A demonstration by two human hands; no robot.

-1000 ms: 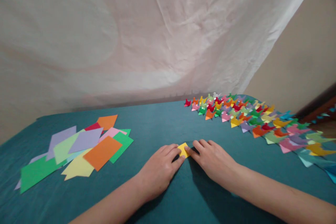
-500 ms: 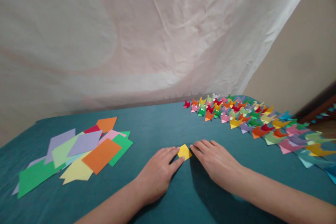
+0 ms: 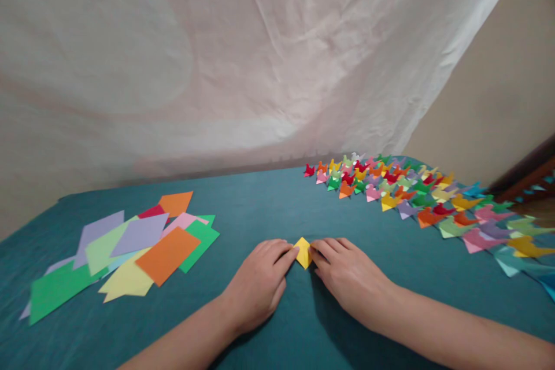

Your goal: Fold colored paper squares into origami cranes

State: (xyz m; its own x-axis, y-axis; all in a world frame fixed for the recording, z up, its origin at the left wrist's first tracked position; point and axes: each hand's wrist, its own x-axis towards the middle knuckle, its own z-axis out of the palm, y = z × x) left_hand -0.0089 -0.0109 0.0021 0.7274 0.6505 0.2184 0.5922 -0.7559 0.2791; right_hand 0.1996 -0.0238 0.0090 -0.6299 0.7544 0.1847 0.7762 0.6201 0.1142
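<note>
A small folded yellow paper [image 3: 303,251] lies on the teal tablecloth [image 3: 269,202] near the front middle. My left hand [image 3: 259,283] rests palm down at its left side, fingers pressed together, fingertips pinching the paper's left edge. From the right, my right hand [image 3: 347,274] meets it, fingers curled and fingertips on the paper's right edge. Both hands hold the paper down between them.
A loose pile of flat coloured paper sheets [image 3: 125,245] lies at the left. Several rows of small folded paper figures [image 3: 407,193] in many colours run along the right side. A creased white cloth [image 3: 243,58] hangs behind the table.
Both hands have drawn closer together around the yellow paper. The paper now looks narrower, folded up between the fingertips.
</note>
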